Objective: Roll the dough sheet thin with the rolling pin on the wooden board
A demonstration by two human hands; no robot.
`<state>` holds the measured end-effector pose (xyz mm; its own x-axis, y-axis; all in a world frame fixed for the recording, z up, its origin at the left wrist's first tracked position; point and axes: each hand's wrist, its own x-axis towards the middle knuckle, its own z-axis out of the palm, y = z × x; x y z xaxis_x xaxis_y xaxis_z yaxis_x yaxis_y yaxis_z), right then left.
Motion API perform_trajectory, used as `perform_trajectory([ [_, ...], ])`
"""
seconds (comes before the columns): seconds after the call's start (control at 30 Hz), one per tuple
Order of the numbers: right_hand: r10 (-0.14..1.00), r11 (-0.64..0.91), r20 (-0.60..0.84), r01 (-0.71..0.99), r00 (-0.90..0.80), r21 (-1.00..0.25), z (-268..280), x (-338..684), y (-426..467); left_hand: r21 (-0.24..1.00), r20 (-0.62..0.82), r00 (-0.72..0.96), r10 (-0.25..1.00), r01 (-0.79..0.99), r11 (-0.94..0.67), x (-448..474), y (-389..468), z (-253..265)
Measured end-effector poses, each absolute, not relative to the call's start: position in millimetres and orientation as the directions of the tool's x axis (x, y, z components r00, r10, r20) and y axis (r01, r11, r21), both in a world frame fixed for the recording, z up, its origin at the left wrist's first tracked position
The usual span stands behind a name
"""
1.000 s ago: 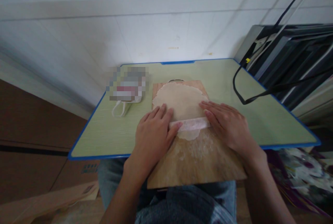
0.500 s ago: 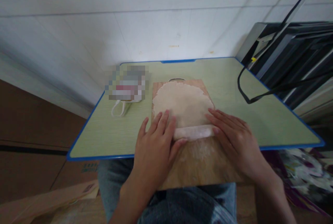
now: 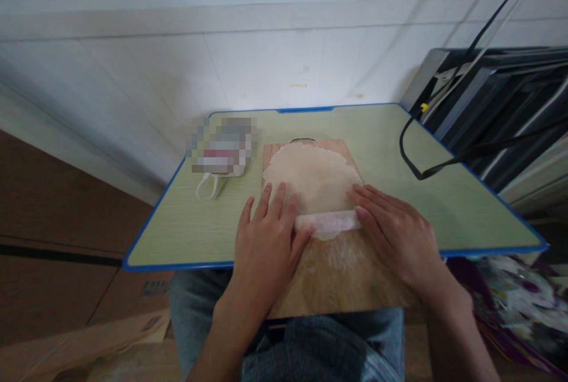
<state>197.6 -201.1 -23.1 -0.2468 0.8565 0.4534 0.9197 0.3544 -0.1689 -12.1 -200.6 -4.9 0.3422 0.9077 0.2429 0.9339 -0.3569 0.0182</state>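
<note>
A flat, wide sheet of dough (image 3: 317, 169) with a ragged edge lies on a wooden cutting board (image 3: 341, 287) dusted with flour. Across its near part rests a whitish, floury rolling pin (image 3: 331, 222), and a small lip of dough shows on the near side of it. My left hand (image 3: 268, 237) lies over the pin's left end, fingers spread and pointing forward, thumb along the near side. Over the right end is my right hand (image 3: 394, 228), its fingers stretched out flat and close together. Both ends of the pin are hidden under the hands.
The board sits on a green table (image 3: 186, 228) with a blue rim, overhanging its front edge. At left lies a blurred-out item (image 3: 224, 145) with a white loop. A black strap (image 3: 419, 176) hangs over the right side. Dark flat panels (image 3: 497, 98) lean beyond it.
The rolling pin has turned slightly away from me under both hands, baring a little lip of dough on its near side. The whole view has shifted slightly.
</note>
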Motion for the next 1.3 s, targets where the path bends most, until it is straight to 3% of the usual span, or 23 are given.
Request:
perform_trajectory([
  [0.23,0.823,0.396,0.496,0.905,-0.276,-0.154,-33,202,-230,0.006,0.286,0.4,0.871,0.908,-0.419,-16,-231,-13],
  [0.43,0.849,0.387,0.448,0.907,-0.279,-0.169,-24,200,-195,0.038,0.228,0.342,0.912,0.933,-0.359,-11,-192,-4],
  [0.67,0.856,0.347,0.438,0.933,-0.275,-0.092,-20,197,-169,0.055,0.213,0.329,0.92,0.936,-0.348,-10,-170,2],
  [1.07,0.815,0.406,0.502,0.903,-0.29,-0.138,-28,202,-218,0.025,0.291,0.367,0.883,0.92,-0.391,-12,-222,-11],
  [1.3,0.837,0.405,0.46,0.901,-0.297,-0.154,-23,200,-188,0.037,0.216,0.333,0.918,0.936,-0.349,-11,-188,-5],
])
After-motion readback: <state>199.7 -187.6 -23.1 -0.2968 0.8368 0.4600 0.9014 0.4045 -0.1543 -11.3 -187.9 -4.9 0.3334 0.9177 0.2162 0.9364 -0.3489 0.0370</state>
